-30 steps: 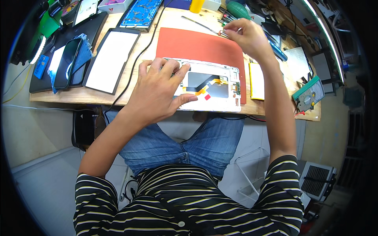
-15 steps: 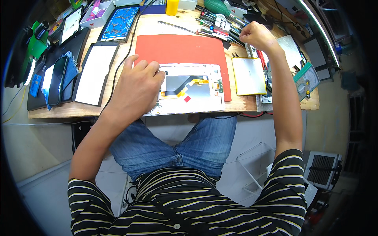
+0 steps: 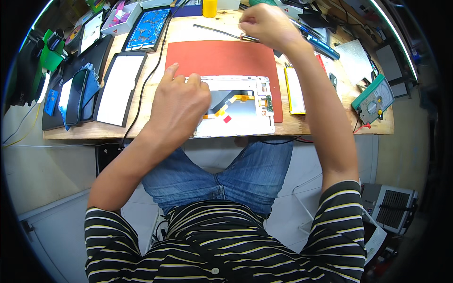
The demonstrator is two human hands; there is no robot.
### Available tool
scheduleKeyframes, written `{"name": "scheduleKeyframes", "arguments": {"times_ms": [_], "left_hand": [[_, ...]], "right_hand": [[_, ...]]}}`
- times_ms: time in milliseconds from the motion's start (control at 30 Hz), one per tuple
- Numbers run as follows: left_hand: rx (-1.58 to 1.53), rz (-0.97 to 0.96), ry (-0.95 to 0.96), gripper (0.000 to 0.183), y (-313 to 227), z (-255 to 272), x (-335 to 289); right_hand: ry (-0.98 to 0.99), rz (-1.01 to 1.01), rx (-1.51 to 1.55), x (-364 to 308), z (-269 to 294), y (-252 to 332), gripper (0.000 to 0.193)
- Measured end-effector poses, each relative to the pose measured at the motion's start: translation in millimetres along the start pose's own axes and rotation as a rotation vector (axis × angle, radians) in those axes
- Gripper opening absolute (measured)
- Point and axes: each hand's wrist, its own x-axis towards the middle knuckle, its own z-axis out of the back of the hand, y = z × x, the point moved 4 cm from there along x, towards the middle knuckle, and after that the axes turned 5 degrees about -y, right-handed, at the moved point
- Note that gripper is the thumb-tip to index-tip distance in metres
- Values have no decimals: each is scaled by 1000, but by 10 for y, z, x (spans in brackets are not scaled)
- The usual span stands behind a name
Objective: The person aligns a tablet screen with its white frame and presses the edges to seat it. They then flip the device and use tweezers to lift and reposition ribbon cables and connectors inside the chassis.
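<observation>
My left hand is bent over the left end of an opened tablet's white-framed screen panel. Its fingers are curled with the index finger raised a little, and the fingertips are hidden. Orange and black flex cables and a small red patch show on the panel's inner side. The panel rests on a red mat at the table's near edge. Beyond the mat, my right hand is closed and lifted over the tools at the back; whatever its fingers hold is hidden.
A thin metal tool lies behind the mat. To the right are a flat battery, partly behind my forearm, and a green-cased multimeter. On the left are a white-lined tray, a phone and a black cable.
My right hand has moved left across the tools, and my forearm now covers part of the battery. My left hand has moved slightly right over the panel. The whole view has shifted a little.
</observation>
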Motion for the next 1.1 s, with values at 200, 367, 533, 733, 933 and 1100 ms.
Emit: {"name": "scheduleKeyframes", "arguments": {"times_ms": [200,367,533,733,933,1100], "left_hand": [[-186,116,39,18,21,-14,-183],[-313,169,-103,29,30,12,-305],[-388,185,-27,61,51,27,-439],[-429,182,10,104,33,42,-613],[-493,220,-29,109,63,-26,-641],[-531,247,-48,113,79,-30,-675]], "right_hand": [[12,118,-156,315,-581,467,18],[-39,156,-105,310,-620,535,18],[63,-93,65,123,190,-270,32],[190,-335,-220,-256,497,-1180,25],[82,-338,-216,-330,151,-1237,23],[98,-330,-154,-287,90,-1258,23]]}}
